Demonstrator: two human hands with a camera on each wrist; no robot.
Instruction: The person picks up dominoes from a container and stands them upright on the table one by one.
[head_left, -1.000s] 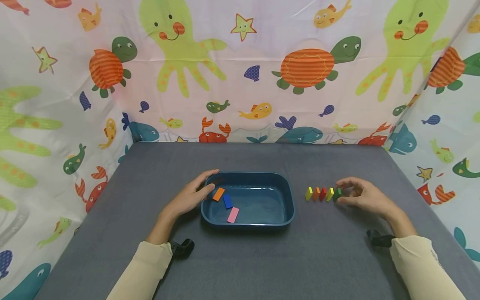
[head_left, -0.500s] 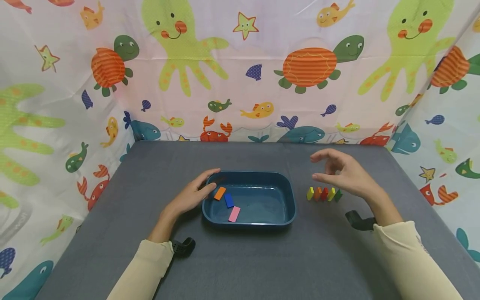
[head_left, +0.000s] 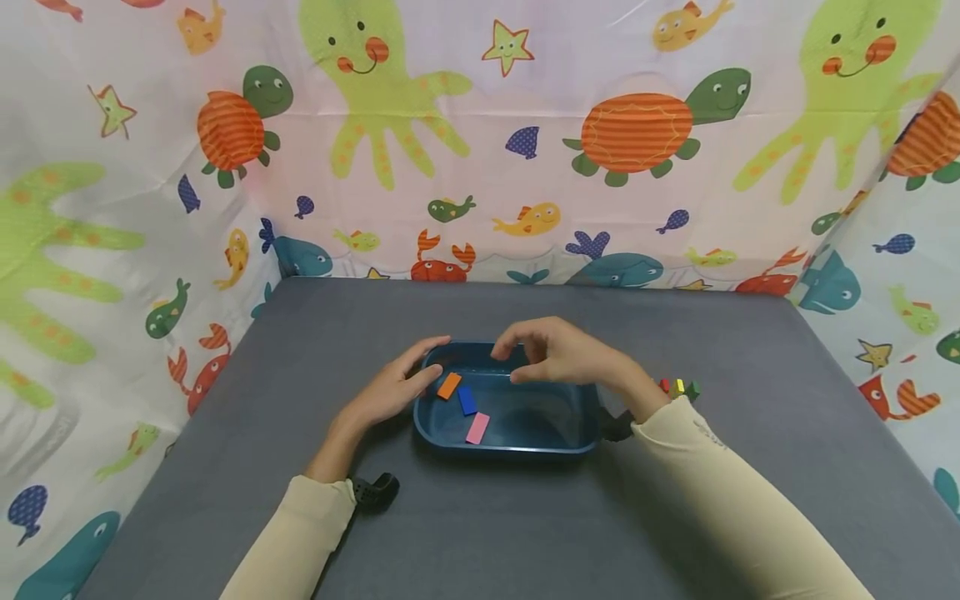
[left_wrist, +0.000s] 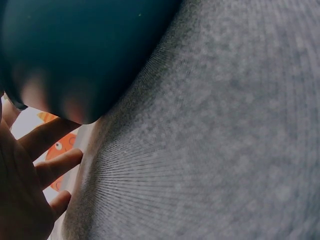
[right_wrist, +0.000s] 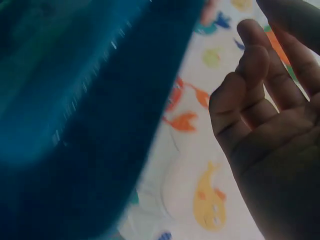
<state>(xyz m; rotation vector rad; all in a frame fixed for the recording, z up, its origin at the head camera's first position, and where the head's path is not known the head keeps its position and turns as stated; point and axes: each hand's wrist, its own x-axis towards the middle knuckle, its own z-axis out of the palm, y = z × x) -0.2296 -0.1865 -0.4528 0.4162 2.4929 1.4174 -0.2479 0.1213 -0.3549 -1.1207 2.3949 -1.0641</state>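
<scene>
A dark blue rectangular tray [head_left: 506,451] lies on the table. Flat on its floor, toward the left, are three domino blocks: an orange domino [head_left: 449,386], a blue domino [head_left: 467,400] and a pink domino [head_left: 477,428]. My left hand [head_left: 390,390] rests against the tray's left end, thumb over the rim. The left wrist view shows its other fingers [left_wrist: 60,165] spread along the outer wall. My right hand [head_left: 566,354] hovers above the tray's right half, thumb and bent fingers apart, nothing between them. In the right wrist view, the palm [right_wrist: 280,145] holds nothing.
Right of the tray stand a red domino [head_left: 664,385], a yellow domino [head_left: 678,388] and a green domino [head_left: 692,390], partly behind my right forearm. A grey cloth covers the table [head_left: 480,525]. A sea-animal curtain [head_left: 480,167] rises at the back and sides.
My right hand has left the green end of the standing row and swung left over the tray, its forearm now hiding part of the row. The left hand stays at the tray's left end.
</scene>
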